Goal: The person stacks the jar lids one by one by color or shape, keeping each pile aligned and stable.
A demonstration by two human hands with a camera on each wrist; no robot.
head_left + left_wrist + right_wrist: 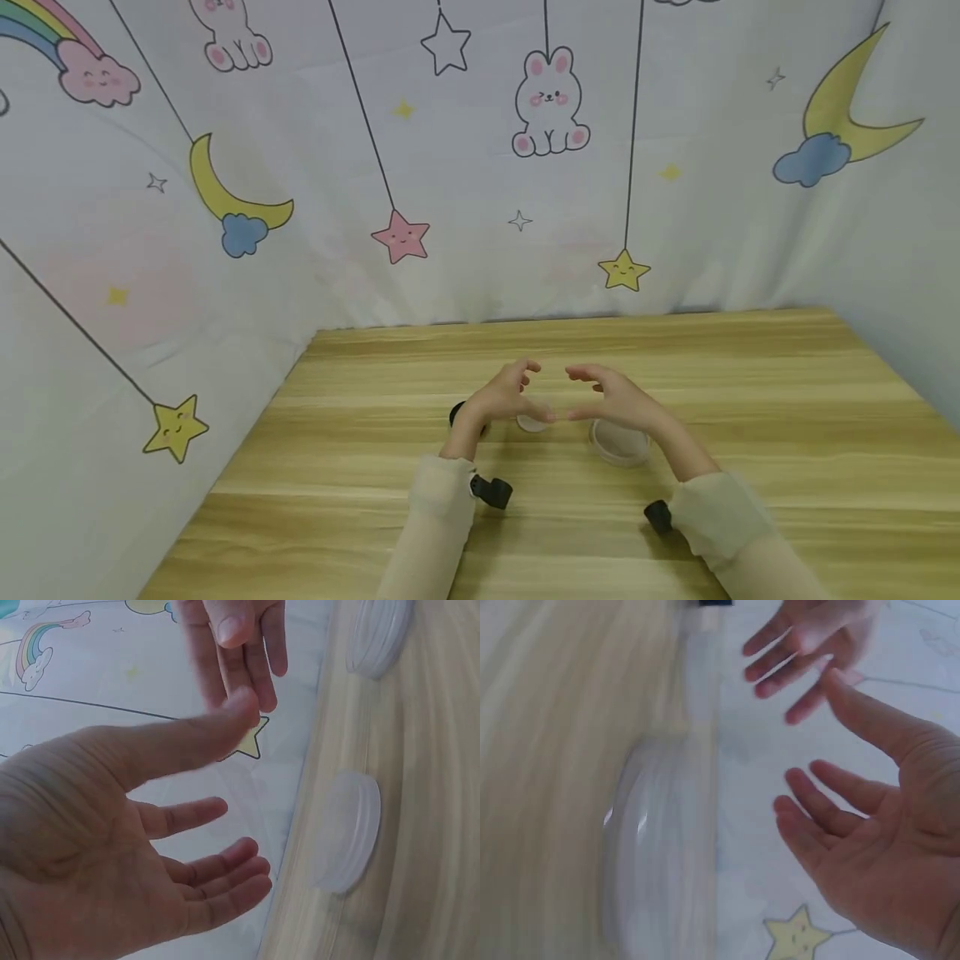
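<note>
My left hand (506, 396) and right hand (618, 402) are raised above the table, facing each other with a gap between them. Both have their fingers spread and loosely bent, and neither holds anything. Below the left hand lies a small whitish translucent round lid (532, 423), also visible in the left wrist view as a shallow rimmed disc (351, 832). A clear round shallow container (621, 446) rests on the table under the right hand; the right wrist view shows it blurred. Partly hidden behind the left wrist is a black round object (456, 412), its kind unclear.
The wood-grain table (337, 500) meets a pale curtain (480, 283) printed with stars, moons and rabbits at its back edge. More curtain hangs along the left side. A black wrist camera (492, 492) is strapped to the left sleeve, another (658, 517) to the right.
</note>
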